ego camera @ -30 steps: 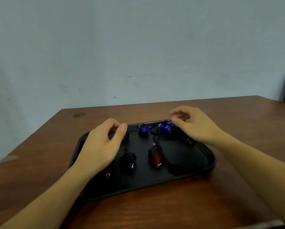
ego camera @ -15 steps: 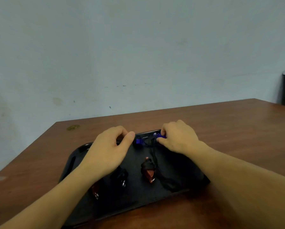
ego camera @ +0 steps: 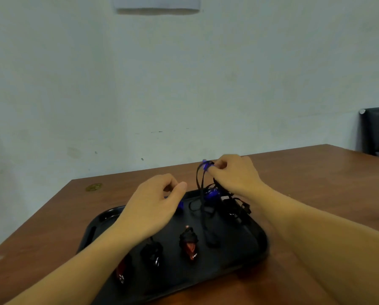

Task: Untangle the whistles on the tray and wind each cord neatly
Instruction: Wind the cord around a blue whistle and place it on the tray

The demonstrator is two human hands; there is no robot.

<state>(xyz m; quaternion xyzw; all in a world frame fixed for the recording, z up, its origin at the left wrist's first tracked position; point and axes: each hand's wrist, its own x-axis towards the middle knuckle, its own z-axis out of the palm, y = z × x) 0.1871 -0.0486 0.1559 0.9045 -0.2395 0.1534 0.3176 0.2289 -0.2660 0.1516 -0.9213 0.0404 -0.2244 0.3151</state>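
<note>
The right hand (ego camera: pixel 232 172) is pinching a blue whistle (ego camera: pixel 205 166) and holding it above the far end of the black tray (ego camera: pixel 259 236), its black cord (ego camera: pixel 203 194) trailing into the knot below. The left hand (ego camera: pixel 153 203) is hovering loosely curled and seems empty. Three wound whistles are lying along the near side, so the tangled bunch is what is left.

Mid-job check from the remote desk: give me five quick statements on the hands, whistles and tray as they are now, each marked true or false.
1. The right hand pinches a blue whistle raised above the black tray. True.
2. Black cords hang from the raised whistle down to the tray. True.
3. The left hand grips a red whistle. False: it hovers over the tray's far left part, and whether it holds anything cannot be told.
4. The tray sits on a glass table. False: a brown wooden table.
5. A red whistle wound in black cord lies on the tray. True.
</note>
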